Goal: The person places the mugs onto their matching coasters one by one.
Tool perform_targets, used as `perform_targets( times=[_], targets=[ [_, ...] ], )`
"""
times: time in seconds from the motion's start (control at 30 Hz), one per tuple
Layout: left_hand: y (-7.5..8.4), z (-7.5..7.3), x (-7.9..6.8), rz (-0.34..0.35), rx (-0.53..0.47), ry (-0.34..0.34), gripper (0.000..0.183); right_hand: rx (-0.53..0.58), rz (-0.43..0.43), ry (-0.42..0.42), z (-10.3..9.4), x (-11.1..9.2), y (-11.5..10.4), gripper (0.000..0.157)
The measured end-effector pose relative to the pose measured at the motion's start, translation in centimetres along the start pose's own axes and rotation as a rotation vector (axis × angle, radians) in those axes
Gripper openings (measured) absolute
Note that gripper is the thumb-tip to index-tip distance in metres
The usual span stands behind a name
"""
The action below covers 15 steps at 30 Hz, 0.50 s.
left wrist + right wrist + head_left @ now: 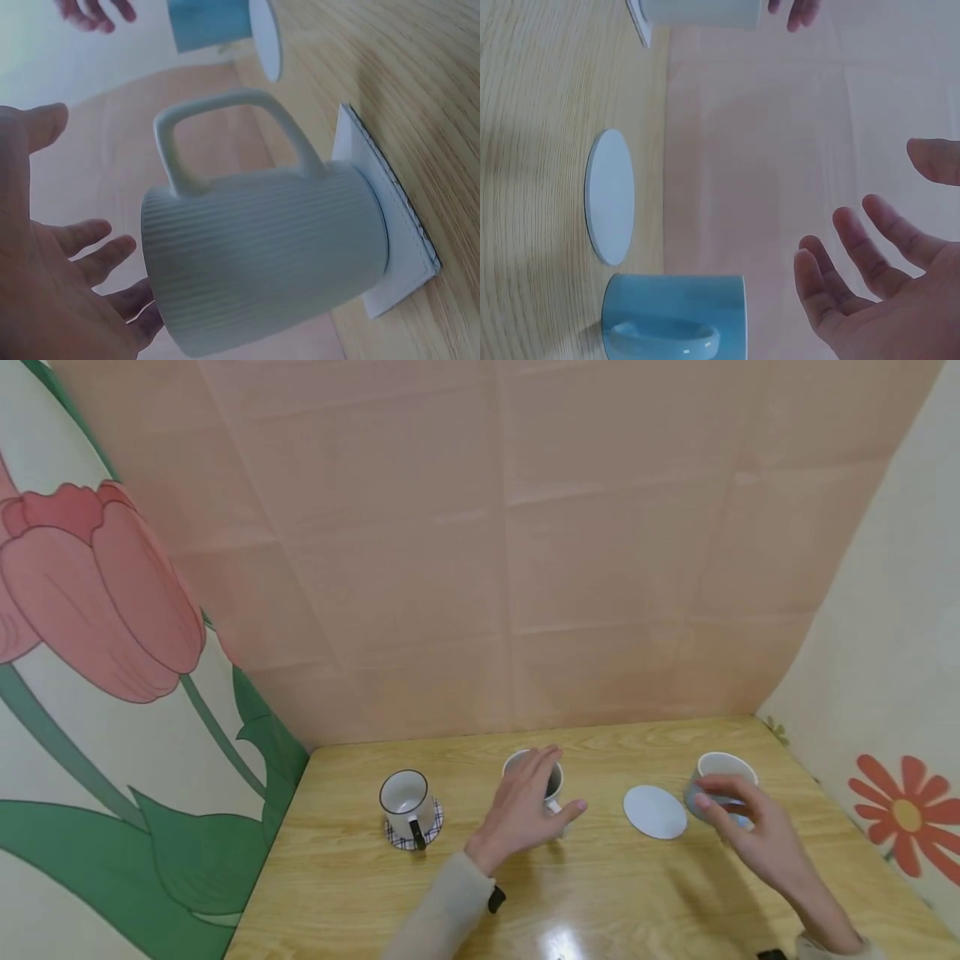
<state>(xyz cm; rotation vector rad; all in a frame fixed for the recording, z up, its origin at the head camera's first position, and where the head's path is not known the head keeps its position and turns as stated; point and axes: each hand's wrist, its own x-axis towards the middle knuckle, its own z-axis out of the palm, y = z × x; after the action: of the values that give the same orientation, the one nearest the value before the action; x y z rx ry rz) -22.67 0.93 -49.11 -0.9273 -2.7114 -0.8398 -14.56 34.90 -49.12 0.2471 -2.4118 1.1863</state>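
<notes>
A white ribbed mug [262,251] stands upright on a square white coaster [409,270]. Over it in the head view is my left hand [517,810], fingers extended and thumb spread; in the left wrist view its fingertips are right at the mug's rim. A light blue mug [675,300], white inside, stands on the table to the right. My right hand [761,839] is raised by this mug, fingers loosely bent and apart from it in the right wrist view. Between the two mugs lies a round white coaster [655,812] with nothing on it.
At the left, a white mug [405,795] with a black rim and black handle sits on a round checked coaster [437,821]. The wood-grain table [600,893] is bordered by a pink backdrop [600,568] behind and flower-patterned panels at both sides.
</notes>
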Motion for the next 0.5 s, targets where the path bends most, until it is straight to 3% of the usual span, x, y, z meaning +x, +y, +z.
perform_targets(
  times=[0.5],
  targets=[
    [1.4, 0.9, 0.9, 0.06, 0.072, -0.001, 0.082, 0.0, 0.029, 0.063, -1.6, -0.7, 1.3, 0.031]
  ],
)
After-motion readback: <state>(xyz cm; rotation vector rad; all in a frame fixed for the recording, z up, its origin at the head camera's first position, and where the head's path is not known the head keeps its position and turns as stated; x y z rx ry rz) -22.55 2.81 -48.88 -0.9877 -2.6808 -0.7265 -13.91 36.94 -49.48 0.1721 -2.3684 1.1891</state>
